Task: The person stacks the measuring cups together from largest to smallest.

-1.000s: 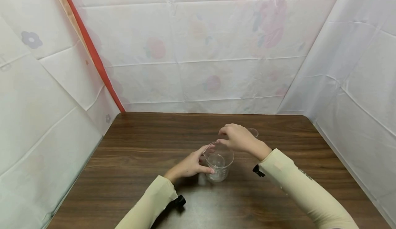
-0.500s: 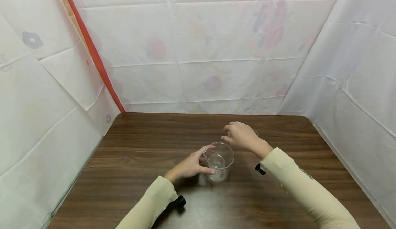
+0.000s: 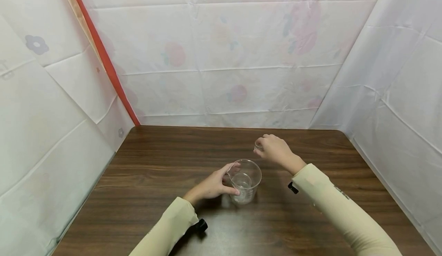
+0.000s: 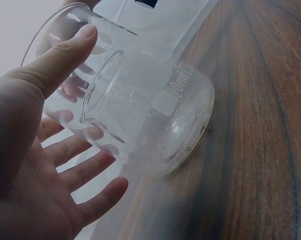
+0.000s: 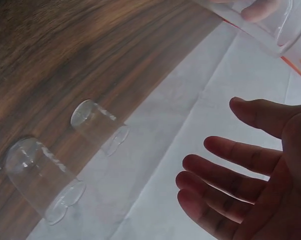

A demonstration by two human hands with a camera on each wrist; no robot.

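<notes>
A large clear glass beaker [image 3: 253,189] stands upright on the table with a smaller beaker [image 3: 241,180] inside it. My left hand [image 3: 210,185] holds the large beaker from the left, thumb in front and fingers behind; the left wrist view shows the hand [image 4: 45,150] around the beaker's wall [image 4: 190,117]. Farther back, my right hand [image 3: 276,151] hovers by a small glass [image 3: 258,147]. Seen from the right wrist, two small beakers [image 5: 98,125] [image 5: 48,180] stand apart from the right hand [image 5: 250,185], whose fingers are spread and empty.
The brown wood-grain table [image 3: 155,164] ends at a white patterned cloth [image 3: 221,56] behind, with more cloth at both sides. A red strip [image 3: 107,62] runs down the back left corner. Black wrist devices [image 3: 200,225] sit under the sleeves.
My right hand has moved back and to the right, away from the large beaker's rim. A small glass now shows left of its fingers, while another is hidden behind it. The left hand stays put.
</notes>
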